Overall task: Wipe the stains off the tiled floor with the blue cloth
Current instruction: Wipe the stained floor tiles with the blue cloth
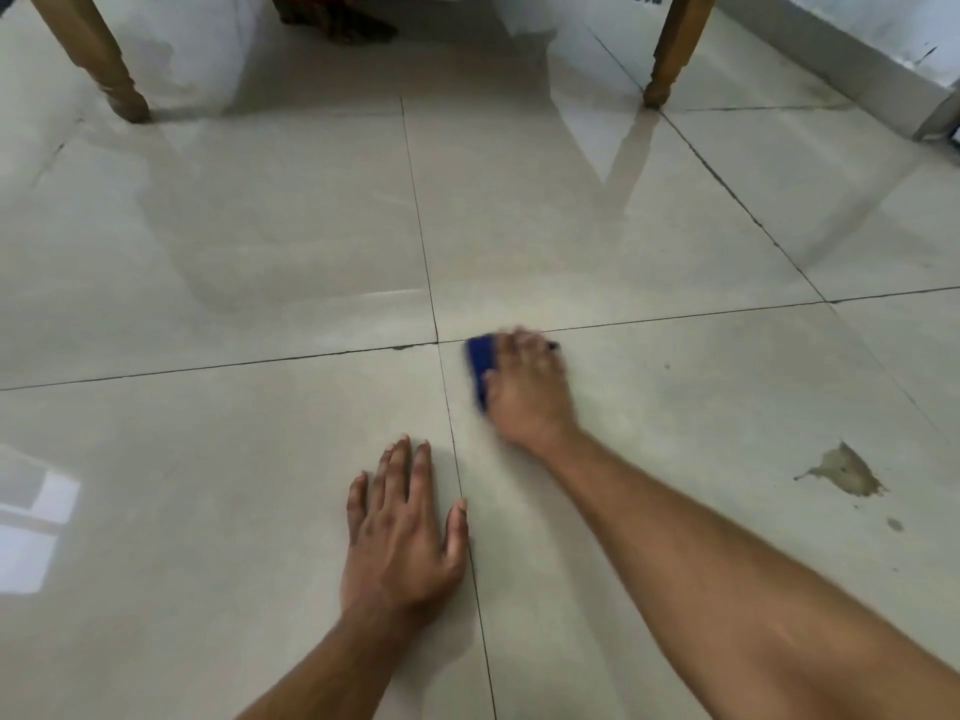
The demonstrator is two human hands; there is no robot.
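On the glossy beige tiled floor, my right hand holds a folded blue cloth down, just right of where four tiles meet. The hand is motion-blurred; its fingers bend over the cloth and hide most of it, leaving only the left edge showing. My left hand rests flat on the tile nearer to me, fingers straight and spread, holding nothing. A brownish stain lies on the tile to the right, with a small grey spot below it and a tiny dark speck closer to the cloth.
Two wooden furniture legs stand at the back, a left leg and a right leg. Dark red fabric lies on the floor between them. A white wall base runs along the far right. Dark grime marks the grout line.
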